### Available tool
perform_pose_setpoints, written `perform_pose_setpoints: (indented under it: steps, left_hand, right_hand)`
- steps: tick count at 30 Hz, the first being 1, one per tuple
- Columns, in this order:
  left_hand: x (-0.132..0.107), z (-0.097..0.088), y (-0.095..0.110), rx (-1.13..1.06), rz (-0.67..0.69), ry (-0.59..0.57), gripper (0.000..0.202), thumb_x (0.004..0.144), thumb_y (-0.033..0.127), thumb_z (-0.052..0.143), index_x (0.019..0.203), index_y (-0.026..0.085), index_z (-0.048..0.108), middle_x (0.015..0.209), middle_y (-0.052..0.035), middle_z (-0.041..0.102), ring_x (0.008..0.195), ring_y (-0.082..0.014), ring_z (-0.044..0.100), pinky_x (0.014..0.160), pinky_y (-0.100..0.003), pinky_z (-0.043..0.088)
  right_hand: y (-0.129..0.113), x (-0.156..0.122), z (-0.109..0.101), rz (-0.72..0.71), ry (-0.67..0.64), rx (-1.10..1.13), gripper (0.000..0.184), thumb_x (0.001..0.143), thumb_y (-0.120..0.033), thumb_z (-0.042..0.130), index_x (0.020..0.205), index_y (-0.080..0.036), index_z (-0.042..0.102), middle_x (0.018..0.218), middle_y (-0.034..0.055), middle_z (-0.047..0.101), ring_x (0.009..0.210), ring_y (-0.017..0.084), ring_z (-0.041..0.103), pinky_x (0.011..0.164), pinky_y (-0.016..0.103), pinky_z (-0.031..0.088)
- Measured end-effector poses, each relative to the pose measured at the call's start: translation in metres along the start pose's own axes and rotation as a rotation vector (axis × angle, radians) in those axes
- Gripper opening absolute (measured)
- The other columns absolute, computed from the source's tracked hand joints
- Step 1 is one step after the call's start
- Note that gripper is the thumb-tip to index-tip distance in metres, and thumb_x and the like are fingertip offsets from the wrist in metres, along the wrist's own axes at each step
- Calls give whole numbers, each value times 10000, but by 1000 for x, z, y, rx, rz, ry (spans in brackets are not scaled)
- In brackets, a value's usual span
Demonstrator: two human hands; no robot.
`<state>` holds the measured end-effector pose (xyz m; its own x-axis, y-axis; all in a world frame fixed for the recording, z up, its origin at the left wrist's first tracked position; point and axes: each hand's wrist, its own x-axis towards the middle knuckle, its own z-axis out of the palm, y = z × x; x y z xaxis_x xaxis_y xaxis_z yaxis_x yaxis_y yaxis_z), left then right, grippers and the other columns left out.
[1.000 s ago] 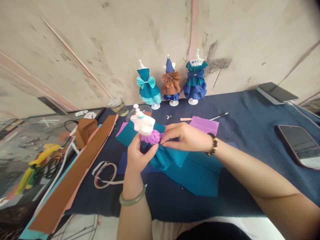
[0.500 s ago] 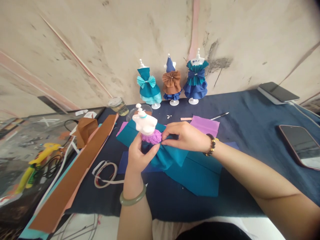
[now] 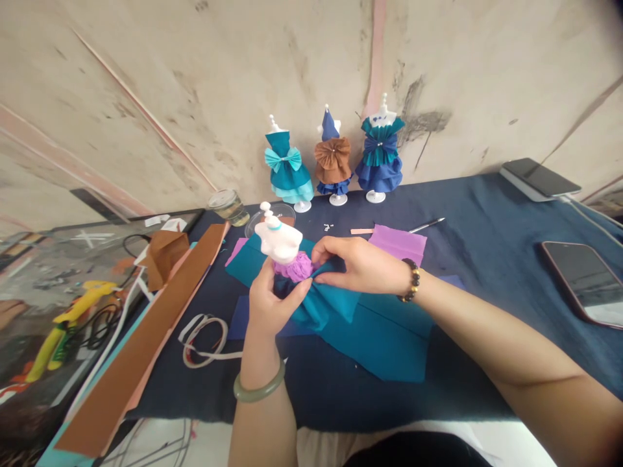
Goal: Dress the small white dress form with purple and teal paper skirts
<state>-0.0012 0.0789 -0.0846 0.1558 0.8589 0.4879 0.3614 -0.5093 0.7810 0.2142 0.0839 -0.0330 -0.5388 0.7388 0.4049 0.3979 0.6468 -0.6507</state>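
Observation:
A small white mannequin (image 3: 280, 241) leans slightly left, with a turquoise band at its neck and a gathered purple paper ruffle (image 3: 293, 267) round its waist. My left hand (image 3: 272, 298) wraps the mannequin just below the ruffle, its thumb pressing on teal crepe paper (image 3: 335, 305) that hangs in folds there. At the ruffle's right side my right hand (image 3: 360, 266) pinches the upper edge of this teal paper between thumb and fingers. Flat teal sheets (image 3: 389, 347) lie beneath both hands. The mannequin's lower part is hidden by paper and fingers.
Three dressed mannequins (image 3: 333, 162) stand against the wall. Brown paper strips (image 3: 146, 350) and a yellow glue gun (image 3: 73, 318) lie at left, near a coil of tape (image 3: 204, 340). Purple paper (image 3: 399, 243), a pen (image 3: 428, 225), small beads (image 3: 328, 227) and a phone (image 3: 588, 282) are further right.
The mannequin has tilted a little further left. My right hand has shifted slightly left, still pinching the teal paper, and the paper's fold stands higher beside the ruffle.

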Motion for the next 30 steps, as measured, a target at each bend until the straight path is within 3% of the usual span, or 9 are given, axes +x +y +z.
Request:
perform_pose_setpoints:
  steps: [6, 10, 15, 23, 30]
  left_hand:
    - [1, -1, 4, -12, 57, -27, 448, 775, 264, 729, 1203, 180, 631, 1157, -87, 714, 1075, -246, 670, 996, -391, 508]
    - [0, -3, 2, 5, 88, -41, 476, 766, 248, 735, 1227, 201, 627, 1149, -71, 722, 1063, -249, 678, 1017, -412, 498]
    - [-1, -4, 0, -18, 90, -52, 491, 760, 227, 739, 1235, 210, 619, 1152, -66, 722, 1081, -255, 673, 1016, -418, 503]
    - [0, -3, 3, -39, 83, -64, 480, 772, 227, 730, 1238, 215, 616, 1170, -62, 718, 1078, -242, 675, 992, -390, 517]
    - [0, -5, 0, -33, 76, -65, 489, 768, 258, 742, 1238, 204, 618, 1169, -70, 720, 1084, -251, 674, 1007, -403, 508]
  right_hand:
    - [-2, 0, -16, 27, -118, -20, 177, 900, -290, 644, 984, -145, 700, 979, 74, 718, 880, 167, 660, 791, 285, 493]
    - [-3, 1, -18, 42, -161, -18, 170, 909, -279, 637, 920, -133, 723, 915, 68, 706, 814, 146, 642, 751, 267, 484]
    - [-3, 1, -18, -37, -160, 82, 65, 865, -189, 683, 891, -142, 719, 892, 43, 698, 840, 130, 627, 790, 252, 485]
    - [3, 1, -12, -126, -143, 152, 96, 886, -177, 654, 926, -138, 732, 863, 42, 663, 794, 121, 621, 770, 253, 496]
    - [4, 1, -2, -99, -58, 123, 25, 863, -170, 678, 879, -152, 687, 904, 44, 690, 846, 134, 642, 804, 268, 508]
